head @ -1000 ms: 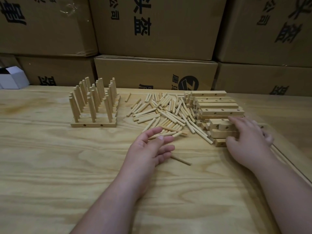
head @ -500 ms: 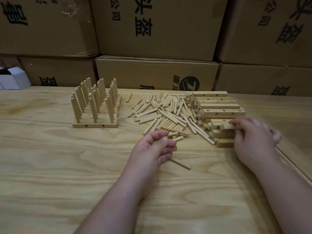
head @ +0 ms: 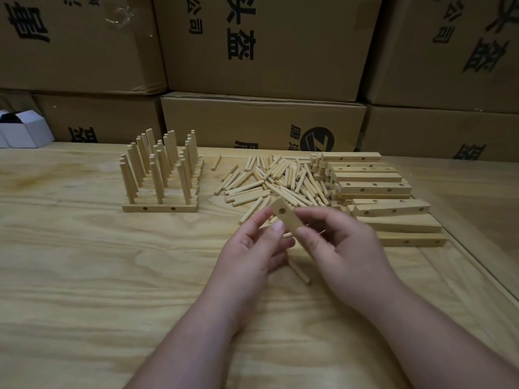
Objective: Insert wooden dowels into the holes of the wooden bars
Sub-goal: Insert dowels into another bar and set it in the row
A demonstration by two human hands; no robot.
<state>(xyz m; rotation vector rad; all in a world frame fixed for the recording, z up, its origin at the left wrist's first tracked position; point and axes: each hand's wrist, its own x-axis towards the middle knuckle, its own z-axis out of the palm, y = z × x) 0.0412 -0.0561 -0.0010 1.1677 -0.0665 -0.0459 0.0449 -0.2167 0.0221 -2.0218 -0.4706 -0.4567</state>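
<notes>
Both hands hold one wooden bar (head: 284,217) up off the counter (head: 84,276): the right hand (head: 341,248) grips its lower end, the left hand (head: 254,249) pinches its near edge. A hole faces up just beyond the fingers (head: 278,226). Loose dowels (head: 269,181) lie beyond them; best to steady the bar before fetching one.

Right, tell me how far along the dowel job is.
Done: a block of bars at left already stands full of upright dowels. In hand: both the left hand and right hand hold one empty bar. Left: a pile of loose dowels and a stack of unfilled bars.
</notes>
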